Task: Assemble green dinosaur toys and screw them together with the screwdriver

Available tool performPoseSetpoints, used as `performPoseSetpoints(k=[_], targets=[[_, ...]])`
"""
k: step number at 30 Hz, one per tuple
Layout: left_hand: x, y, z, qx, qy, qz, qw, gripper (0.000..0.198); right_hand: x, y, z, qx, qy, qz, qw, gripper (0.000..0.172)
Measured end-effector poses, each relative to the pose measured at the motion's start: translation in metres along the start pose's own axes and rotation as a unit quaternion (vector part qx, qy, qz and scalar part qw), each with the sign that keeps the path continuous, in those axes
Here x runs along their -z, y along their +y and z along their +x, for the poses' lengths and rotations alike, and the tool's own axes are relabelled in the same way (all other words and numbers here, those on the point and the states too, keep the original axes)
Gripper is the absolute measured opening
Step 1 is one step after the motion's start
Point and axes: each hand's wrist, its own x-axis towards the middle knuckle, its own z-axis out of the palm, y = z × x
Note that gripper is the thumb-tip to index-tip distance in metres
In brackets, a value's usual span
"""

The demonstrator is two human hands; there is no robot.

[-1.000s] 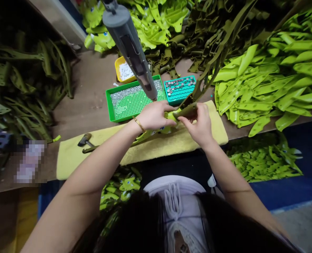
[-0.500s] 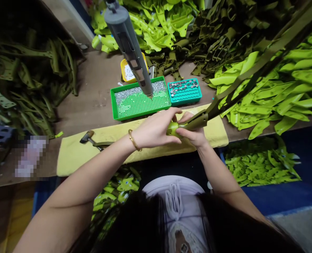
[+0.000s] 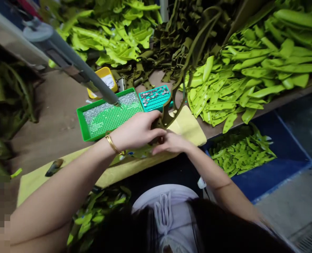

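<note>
My left hand [image 3: 136, 131], with a gold bracelet at its wrist, is closed on the lower end of a long olive-green part [image 3: 180, 84]. That part rises up and to the right, over the edge of the teal tray [image 3: 154, 102]. From the other side my right hand [image 3: 173, 142] closes its fingers round the same end. Both hands are over the yellow cloth [image 3: 190, 126]. Below my left hand, a piece with a blue spot lies on the cloth, partly covered. What sits between my fingertips is hidden.
A green tray [image 3: 110, 119] of small metal pieces stands under a grey tool [image 3: 76, 63]. Behind it is a yellow container [image 3: 105, 80]. Bright green parts [image 3: 224, 91] are heaped at the right, with a blue bin [image 3: 290, 147] below. A hammer [image 3: 54, 167] lies left.
The view has swung to the right. The olive-green part now stands more upright, and my hands have changed their hold on its lower end. The light green piece between them no longer shows there.
</note>
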Motion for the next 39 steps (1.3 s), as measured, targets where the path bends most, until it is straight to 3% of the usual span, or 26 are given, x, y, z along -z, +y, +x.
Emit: performPoseSetpoints(k=[1, 2, 3, 4, 5, 6, 7, 9, 12, 15, 18, 20, 21, 23, 25, 27, 30, 32, 35, 39], targets=[[0.001, -0.002, 0.005, 0.015, -0.012, -0.012, 1.0, 0.027, 0.024, -0.005, -0.001, 0.01, 0.006, -0.059, 0.998, 0.03], [0.001, -0.005, 0.008, 0.029, -0.017, -0.024, 0.999, 0.027, 0.052, -0.011, -0.001, 0.031, 0.055, -0.12, 0.991, 0.028], [-0.001, -0.009, 0.011, 0.042, -0.013, -0.037, 0.998, 0.028, 0.08, -0.016, 0.0, 0.058, 0.168, -0.174, 0.969, 0.028], [-0.004, -0.013, 0.013, 0.052, -0.008, -0.049, 0.997, 0.028, 0.108, -0.02, 0.004, 0.075, 0.297, -0.231, 0.924, 0.028], [-0.008, -0.017, 0.015, 0.059, -0.003, -0.063, 0.996, 0.028, 0.133, -0.024, 0.009, 0.074, 0.374, -0.282, 0.881, 0.028], [-0.013, -0.02, 0.017, 0.065, 0.003, -0.078, 0.995, 0.028, 0.154, -0.026, 0.016, 0.064, 0.401, -0.335, 0.85, 0.028], [-0.019, -0.022, 0.019, 0.073, 0.013, -0.095, 0.993, 0.028, 0.169, -0.026, 0.025, 0.057, 0.401, -0.39, 0.827, 0.027], [-0.03, -0.024, 0.023, 0.094, 0.042, -0.131, 0.986, 0.031, 0.186, -0.025, 0.046, 0.061, 0.339, -0.499, 0.795, 0.029], [-0.042, -0.023, 0.026, 0.121, 0.091, -0.184, 0.971, 0.042, 0.19, -0.023, 0.074, 0.066, 0.233, -0.618, 0.748, 0.037], [-0.044, -0.022, 0.023, 0.129, 0.115, -0.211, 0.962, 0.045, 0.191, -0.029, 0.083, 0.048, 0.194, -0.646, 0.737, 0.035], [-0.039, -0.02, 0.018, 0.131, 0.124, -0.216, 0.96, 0.047, 0.186, -0.041, 0.066, 0.101, 0.265, -0.582, 0.762, 0.043], [-0.035, -0.017, 0.016, 0.123, 0.144, -0.203, 0.961, 0.047, 0.167, -0.047, 0.045, 0.132, 0.309, -0.486, 0.807, 0.046], [-0.033, -0.016, 0.015, 0.114, 0.151, -0.192, 0.963, 0.047, 0.152, -0.047, 0.035, 0.13, 0.295, -0.439, 0.839, 0.044], [-0.032, -0.013, 0.016, 0.088, 0.136, -0.173, 0.972, 0.046, 0.119, -0.042, 0.015, 0.082, 0.173, -0.362, 0.912, 0.034], [-0.033, -0.012, 0.018, 0.061, 0.086, -0.172, 0.979, 0.044, 0.09, -0.033, 0.0, 0.01, 0.053, -0.255, 0.965, 0.026], [-0.035, -0.013, 0.019, 0.043, 0.048, -0.191, 0.979, 0.041, 0.072, -0.023, -0.012, -0.037, 0.015, -0.08, 0.996, 0.032], [-0.037, -0.017, 0.019, 0.051, 0.054, -0.227, 0.971, 0.042, 0.062, -0.005, -0.024, -0.037, 0.038, 0.187, 0.981, 0.048], [-0.036, -0.019, 0.017, 0.056, 0.055, -0.247, 0.966, 0.043, 0.054, 0.008, -0.028, -0.009, 0.079, 0.281, 0.956, 0.056], [-0.034, -0.018, 0.015, 0.046, 0.047, -0.267, 0.962, 0.042, 0.032, 0.024, -0.023, 0.05, 0.186, 0.306, 0.932, 0.061], [-0.04, -0.011, 0.014, 0.037, 0.039, -0.28, 0.959, 0.046, 0.011, 0.026, -0.002, 0.117, 0.285, 0.234, 0.922, 0.077]])
